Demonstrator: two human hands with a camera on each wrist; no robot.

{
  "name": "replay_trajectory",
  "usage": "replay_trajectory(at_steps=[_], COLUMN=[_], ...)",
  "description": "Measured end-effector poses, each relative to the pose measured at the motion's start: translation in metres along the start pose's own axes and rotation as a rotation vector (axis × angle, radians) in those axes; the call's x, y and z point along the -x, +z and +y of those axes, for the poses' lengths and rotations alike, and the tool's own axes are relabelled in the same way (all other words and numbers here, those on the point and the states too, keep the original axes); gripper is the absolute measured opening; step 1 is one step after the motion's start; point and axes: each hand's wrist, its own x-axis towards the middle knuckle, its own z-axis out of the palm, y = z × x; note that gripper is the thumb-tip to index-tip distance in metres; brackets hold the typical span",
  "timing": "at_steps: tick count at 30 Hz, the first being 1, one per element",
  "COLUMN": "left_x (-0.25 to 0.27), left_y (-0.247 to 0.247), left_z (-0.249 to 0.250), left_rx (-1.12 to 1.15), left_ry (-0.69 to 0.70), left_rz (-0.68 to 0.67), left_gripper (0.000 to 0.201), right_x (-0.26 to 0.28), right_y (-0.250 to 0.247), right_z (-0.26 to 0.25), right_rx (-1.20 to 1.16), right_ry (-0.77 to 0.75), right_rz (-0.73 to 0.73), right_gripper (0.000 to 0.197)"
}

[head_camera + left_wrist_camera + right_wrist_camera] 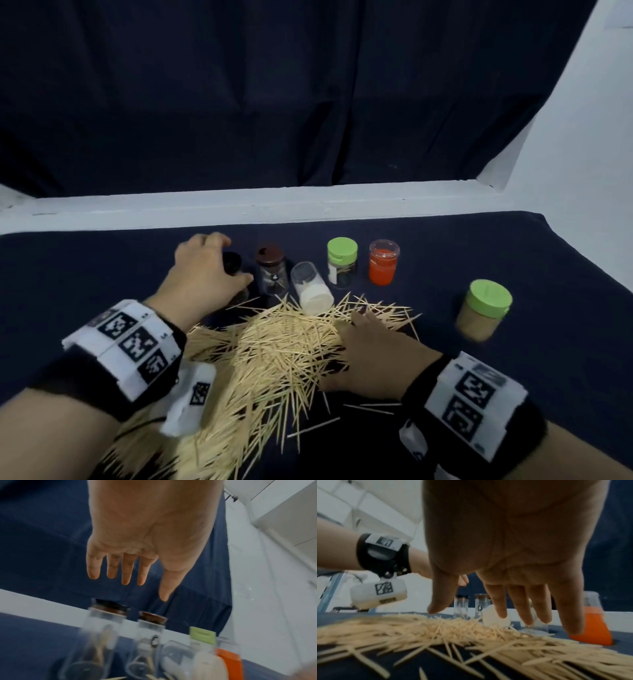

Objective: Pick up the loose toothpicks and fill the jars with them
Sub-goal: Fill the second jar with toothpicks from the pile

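Observation:
A big heap of loose toothpicks (274, 349) lies on the dark cloth in front of me. My right hand (339, 353) is spread over its right side, fingers straight, holding nothing; the right wrist view shows the fingers (520, 608) just above the toothpicks (453, 632). My left hand (231, 258) reaches over the black-lidded jar (234, 270) at the left end of the jar row. In the left wrist view its fingers (126, 572) are straight and clear of that jar (102, 635). Beside it stand a brown-lidded jar (271, 270) and a green-lidded jar (342, 262). Between them a white-lidded jar (311, 287) lies on its side.
An orange-filled clear jar (383, 263) stands at the right end of the row. A green-lidded jar packed with toothpicks (484, 310) stands apart at the right. A white ledge (239, 202) and dark curtain back the table. Stray toothpicks (313, 426) lie near the front.

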Motion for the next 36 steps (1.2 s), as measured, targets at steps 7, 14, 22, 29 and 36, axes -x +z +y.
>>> replay_trajectory(at_steps=[7, 14, 22, 29, 36], left_x=[-0.028, -0.038, -0.013, 0.036, 0.058], left_y=[0.022, 0.046, 0.022, 0.002, 0.011], left_z=[-0.034, -0.033, -0.03, -0.013, 0.007], left_rx=[0.149, 0.313, 0.514, 0.491, 0.387], left_ry=[-0.203, -0.212, -0.01, 0.241, 0.422], left_rz=[-0.155, -0.026, 0.183, 0.247, 0.227], left_gripper=[0.112, 0.065, 0.047, 0.051, 0.045], right_x=[-0.01, -0.012, -0.01, 0.004, 0.018], right_y=[0.005, 0.01, 0.002, -0.038, -0.056], right_z=[-0.007, -0.013, -0.008, -0.007, -0.037], right_rx=[0.084, 0.147, 0.092, -0.079, -0.834], right_ry=[0.019, 0.045, 0.004, -0.036, -0.181], right_rz=[-0.098, -0.102, -0.065, 0.167, 0.441], right_gripper=[0.104, 0.105, 0.097, 0.067, 0.046])
